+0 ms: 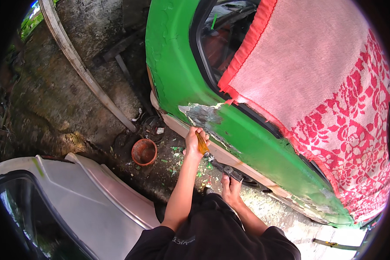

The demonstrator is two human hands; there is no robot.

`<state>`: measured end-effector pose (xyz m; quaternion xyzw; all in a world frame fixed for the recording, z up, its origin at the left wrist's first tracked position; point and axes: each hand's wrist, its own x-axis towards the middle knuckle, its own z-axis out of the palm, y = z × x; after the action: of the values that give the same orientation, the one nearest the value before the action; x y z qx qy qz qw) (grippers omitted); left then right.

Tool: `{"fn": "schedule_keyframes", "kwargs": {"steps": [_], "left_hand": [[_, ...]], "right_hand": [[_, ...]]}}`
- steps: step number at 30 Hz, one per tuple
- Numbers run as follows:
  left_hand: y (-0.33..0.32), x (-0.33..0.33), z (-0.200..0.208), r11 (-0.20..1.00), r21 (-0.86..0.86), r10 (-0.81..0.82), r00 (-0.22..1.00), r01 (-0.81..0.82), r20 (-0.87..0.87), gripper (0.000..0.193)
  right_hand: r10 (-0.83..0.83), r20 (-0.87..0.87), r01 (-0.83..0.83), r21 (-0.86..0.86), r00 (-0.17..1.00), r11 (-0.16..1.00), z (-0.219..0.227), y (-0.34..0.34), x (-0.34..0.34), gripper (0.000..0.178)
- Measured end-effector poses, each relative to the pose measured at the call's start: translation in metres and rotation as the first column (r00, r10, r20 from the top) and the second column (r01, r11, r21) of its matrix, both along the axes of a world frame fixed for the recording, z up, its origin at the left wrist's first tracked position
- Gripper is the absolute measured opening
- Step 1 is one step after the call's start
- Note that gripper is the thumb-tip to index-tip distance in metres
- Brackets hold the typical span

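Observation:
My left hand (195,142) is closed round the amber, glossy handle (201,144) of a tool, close beside the green car body (247,141). A shiny metal collar sits at the handle's lower end. Just below, my right hand (232,186) is closed on a dark metal piece with a blocky end (233,173). The handle and the dark piece meet or overlap; I cannot tell whether they are one tool or two. Above my left hand, a patch of bare grey metal (203,115) shows through the paint, with ragged, flaking edges.
A pink and red patterned cloth (312,78) covers the car's windows and roof. A terracotta pot (144,152) stands on the ground beside scattered paint chips (173,160). A silver car (86,195) is close on my left. A long curved strip (80,65) lies beyond.

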<state>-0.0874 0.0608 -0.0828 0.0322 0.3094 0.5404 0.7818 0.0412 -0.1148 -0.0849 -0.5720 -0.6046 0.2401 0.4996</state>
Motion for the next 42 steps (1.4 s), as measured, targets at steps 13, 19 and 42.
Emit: {"fn": "schedule_keyframes", "kwargs": {"steps": [13, 19, 42], "left_hand": [[0.006, 0.018, 0.004, 0.996, 0.044, 0.079, 0.997, -0.08, 0.024, 0.021], [0.004, 0.014, -0.011, 0.975, 0.17, 0.086, 0.944, -0.146, 0.32, 0.022], [0.011, 0.013, -0.004, 0.978, 0.135, 0.09, 0.908, -0.159, 0.409, 0.02]], "right_hand": [[0.11, -0.247, -0.076, 0.143, 0.963, 0.987, 0.008, 0.011, 0.019, 0.017], [0.192, -0.074, -0.182, 0.129, 0.979, 0.975, 0.04, 0.023, 0.034, 0.017], [0.159, 0.034, -0.156, 0.482, 0.987, 0.862, 0.044, 0.039, 0.018, 0.002]]}}
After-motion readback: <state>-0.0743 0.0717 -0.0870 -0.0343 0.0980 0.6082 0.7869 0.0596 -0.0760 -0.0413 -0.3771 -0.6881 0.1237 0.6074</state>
